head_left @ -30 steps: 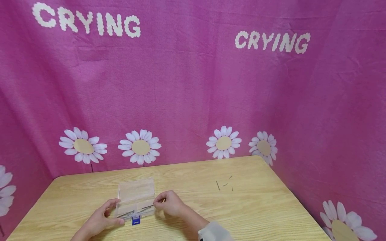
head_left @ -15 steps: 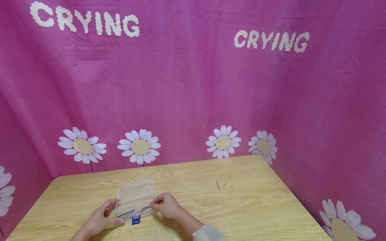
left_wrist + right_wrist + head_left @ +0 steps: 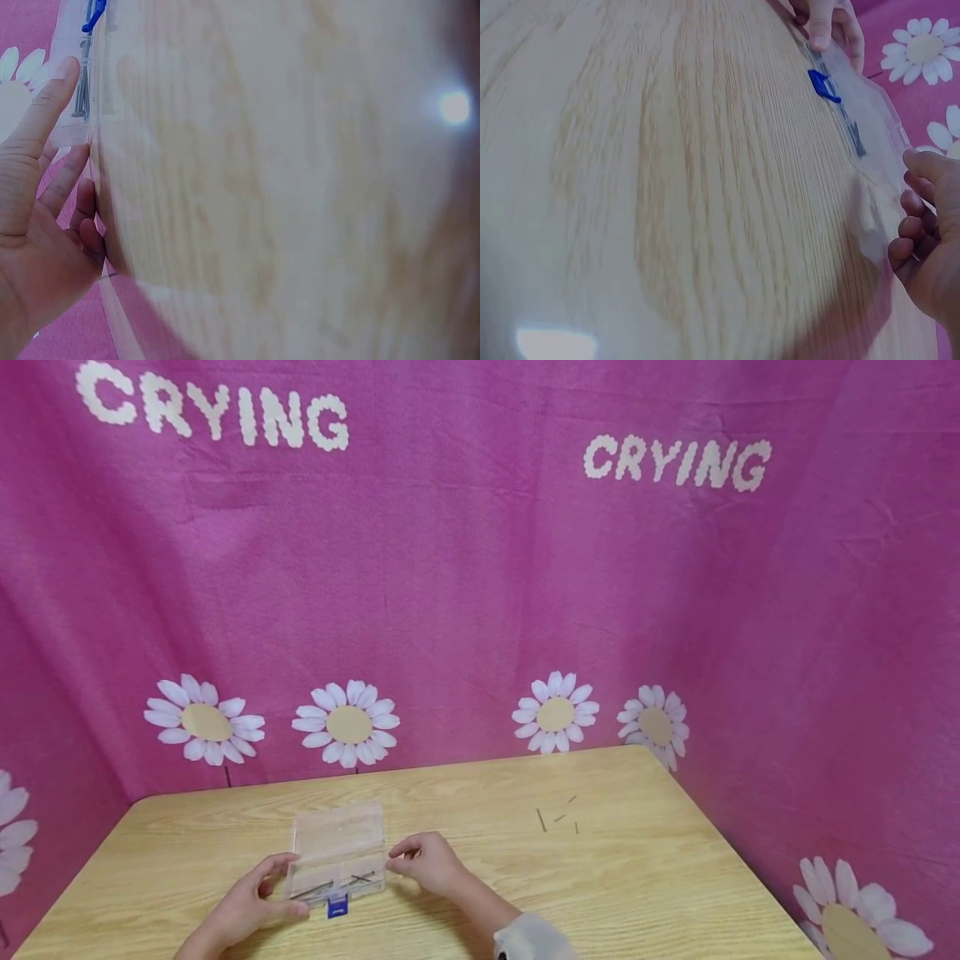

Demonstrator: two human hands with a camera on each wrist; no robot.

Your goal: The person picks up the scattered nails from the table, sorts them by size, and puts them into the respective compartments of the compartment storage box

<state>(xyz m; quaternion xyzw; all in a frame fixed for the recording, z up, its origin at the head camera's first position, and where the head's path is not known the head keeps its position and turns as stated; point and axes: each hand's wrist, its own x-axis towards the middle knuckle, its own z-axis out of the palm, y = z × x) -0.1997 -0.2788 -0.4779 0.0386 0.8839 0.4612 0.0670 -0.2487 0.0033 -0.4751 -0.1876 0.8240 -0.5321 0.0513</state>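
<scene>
A clear plastic compartment box [image 3: 337, 832] with a blue latch [image 3: 338, 906] stands on the table, its lid swung back. Dark nails [image 3: 313, 891] lie in its left compartment, and crossed nails [image 3: 362, 877] in the right one. My left hand [image 3: 251, 897] holds the box's left end, thumb at the front corner and fingers at the back. Just off the right end is my right hand [image 3: 431, 862], fingers loosely bent with nothing between them. In the right wrist view, the fingertips of the right hand [image 3: 934, 225] are close to the lid's corner.
Several loose nails [image 3: 542, 820] lie scattered on the wooden table [image 3: 615, 885], toward the back right. A pink curtain [image 3: 480, 568] with daisies and lettering hangs behind the table and at both sides.
My right hand let a nail go into the box's right compartment, where it lies across another, then drew back to the right. The left hand kept its hold on the box.
</scene>
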